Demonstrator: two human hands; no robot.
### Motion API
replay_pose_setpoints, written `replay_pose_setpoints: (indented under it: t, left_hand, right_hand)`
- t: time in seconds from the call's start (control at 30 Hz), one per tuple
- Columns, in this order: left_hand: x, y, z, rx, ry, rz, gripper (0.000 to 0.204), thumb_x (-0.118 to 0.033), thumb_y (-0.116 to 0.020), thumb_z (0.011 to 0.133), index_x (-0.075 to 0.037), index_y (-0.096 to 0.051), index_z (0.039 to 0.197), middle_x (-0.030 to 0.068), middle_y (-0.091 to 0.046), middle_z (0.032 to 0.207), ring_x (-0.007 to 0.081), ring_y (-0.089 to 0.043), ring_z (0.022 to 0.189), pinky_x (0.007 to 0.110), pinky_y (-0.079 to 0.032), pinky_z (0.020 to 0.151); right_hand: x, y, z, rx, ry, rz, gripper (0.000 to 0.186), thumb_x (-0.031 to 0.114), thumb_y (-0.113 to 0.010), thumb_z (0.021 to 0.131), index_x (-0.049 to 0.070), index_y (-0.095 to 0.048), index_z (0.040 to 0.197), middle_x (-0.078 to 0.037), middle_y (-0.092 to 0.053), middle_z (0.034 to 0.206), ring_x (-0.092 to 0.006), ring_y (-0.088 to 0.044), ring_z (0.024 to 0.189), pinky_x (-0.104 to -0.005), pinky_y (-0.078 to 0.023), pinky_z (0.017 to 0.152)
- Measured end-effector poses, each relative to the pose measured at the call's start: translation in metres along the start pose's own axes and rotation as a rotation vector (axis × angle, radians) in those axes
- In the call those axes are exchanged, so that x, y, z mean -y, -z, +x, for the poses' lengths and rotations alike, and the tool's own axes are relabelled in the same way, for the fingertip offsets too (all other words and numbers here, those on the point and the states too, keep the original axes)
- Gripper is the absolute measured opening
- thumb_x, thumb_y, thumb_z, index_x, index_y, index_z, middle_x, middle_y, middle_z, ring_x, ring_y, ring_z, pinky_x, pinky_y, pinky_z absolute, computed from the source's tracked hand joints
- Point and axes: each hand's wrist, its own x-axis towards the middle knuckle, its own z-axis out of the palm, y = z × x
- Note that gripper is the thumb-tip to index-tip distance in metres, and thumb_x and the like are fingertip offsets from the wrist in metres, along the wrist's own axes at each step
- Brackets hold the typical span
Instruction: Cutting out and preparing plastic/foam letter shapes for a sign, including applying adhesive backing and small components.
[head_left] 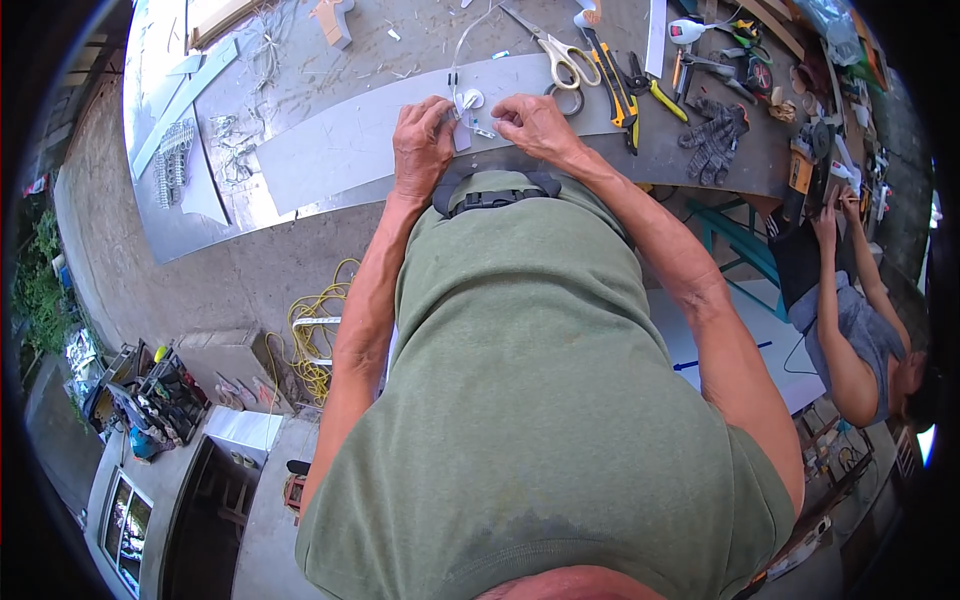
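Observation:
At the table's near edge, my left hand (pixel 423 142) is closed, its thumb and fingertips at a small pale strip piece (pixel 462 138) with a thin cable (pixel 461 50) running up from it. A small white round piece (pixel 473 98) lies between my hands. Just to its right my right hand (pixel 541 128) is curled with thumb and fingers drawn together; what is in them, if anything, is too small to make out. Both hands are over a long grey sheet (pixel 335 150). Beyond my right hand lie scissors (pixel 562 56) and a roll of tape (pixel 568 100).
A yellow-and-black cutter (pixel 615 85), yellow-handled pliers (pixel 660 95) and grey gloves (pixel 714 140) lie to the right on the metal table (pixel 230 225). LED strips (pixel 174 165) lie at left. Another person (pixel 855 335) works at far right. A yellow cord (pixel 318 345) is on the floor.

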Motion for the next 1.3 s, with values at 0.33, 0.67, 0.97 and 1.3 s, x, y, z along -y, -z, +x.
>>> replay_pose_setpoints:
  t: [0.33, 0.67, 0.97, 1.3]
  left_hand:
    - [0.003, 0.000, -0.007, 0.084, 0.045, 0.085, 0.042, -0.006, -0.079, 0.076, -0.007, -0.069, 0.117, 0.0119, -0.069, 0.105, 0.0315, -0.062, 0.101, 0.042, -0.049, 0.089]
    - [-0.001, 0.017, 0.026, 0.313, -0.238, 0.187, 0.081, -0.004, -0.077, 0.077, -0.015, -0.046, 0.151, 0.0059, -0.052, 0.149, 0.0309, -0.047, 0.135, 0.043, -0.040, 0.110]
    - [0.010, 0.006, 0.054, 0.460, -0.328, 0.246, 0.064, -0.009, -0.077, 0.081, -0.015, -0.056, 0.142, 0.0070, -0.062, 0.133, 0.0300, -0.052, 0.126, 0.042, -0.042, 0.109]
    - [0.012, 0.002, 0.044, 0.310, -0.325, 0.193, 0.050, -0.013, -0.076, 0.083, -0.012, -0.063, 0.131, 0.0063, -0.066, 0.110, 0.0259, -0.057, 0.108, 0.039, -0.046, 0.095]
  right_hand:
    - [0.014, -0.004, 0.001, 0.125, 0.154, -0.350, 0.023, 0.020, -0.073, 0.087, 0.006, -0.063, 0.101, -0.010, -0.065, 0.102, -0.0335, -0.068, 0.083, -0.0433, -0.056, 0.073]
    - [0.007, 0.014, -0.001, 0.087, -0.116, 0.059, 0.020, 0.015, -0.073, 0.086, 0.000, -0.070, 0.099, -0.017, -0.071, 0.089, -0.0280, -0.071, 0.082, -0.0400, -0.055, 0.076]
    - [-0.001, 0.018, 0.000, -0.026, -0.108, 0.013, 0.020, 0.015, -0.071, 0.090, 0.003, -0.075, 0.106, -0.018, -0.071, 0.092, -0.0296, -0.070, 0.086, -0.0398, -0.054, 0.079]
    - [-0.003, 0.017, -0.001, -0.013, -0.108, -0.084, 0.022, 0.014, -0.074, 0.091, 0.003, -0.075, 0.110, -0.013, -0.072, 0.091, -0.0204, -0.068, 0.078, -0.0349, -0.054, 0.074]
